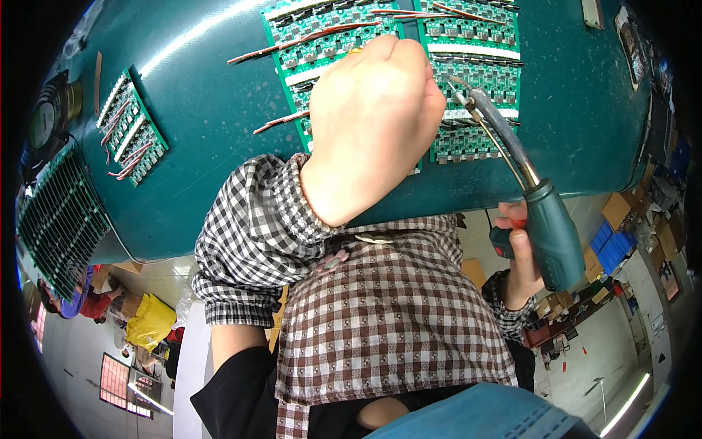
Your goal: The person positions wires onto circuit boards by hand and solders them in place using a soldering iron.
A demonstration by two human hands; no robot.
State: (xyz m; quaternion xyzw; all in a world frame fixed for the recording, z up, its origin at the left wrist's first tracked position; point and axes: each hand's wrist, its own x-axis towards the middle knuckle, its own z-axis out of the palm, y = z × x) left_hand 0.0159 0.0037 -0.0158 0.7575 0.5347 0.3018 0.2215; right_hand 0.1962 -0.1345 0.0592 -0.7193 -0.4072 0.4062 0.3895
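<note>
My left hand (376, 110) is closed in a fist over two green circuit board panels, the left panel (289, 66) and the right panel (506, 33). Its fingertips are turned under, so whatever they pinch is hidden. My right hand (521, 267) grips a soldering gun (552, 227) with a dark green handle. The gun's bent metal tube and thin feed rod reach up to a tip over the right panel, just right of my left fist. Red and black wires (314, 36) lie across the left panel and stick out past its left edge.
Farther left on the green tabletop (212, 110) lies a smaller wired board (150, 135). A stack of green boards (62, 216) stands at the left edge, near a round black device (47, 117). Dark objects (630, 44) line the right edge. Boxes (621, 208) sit beyond.
</note>
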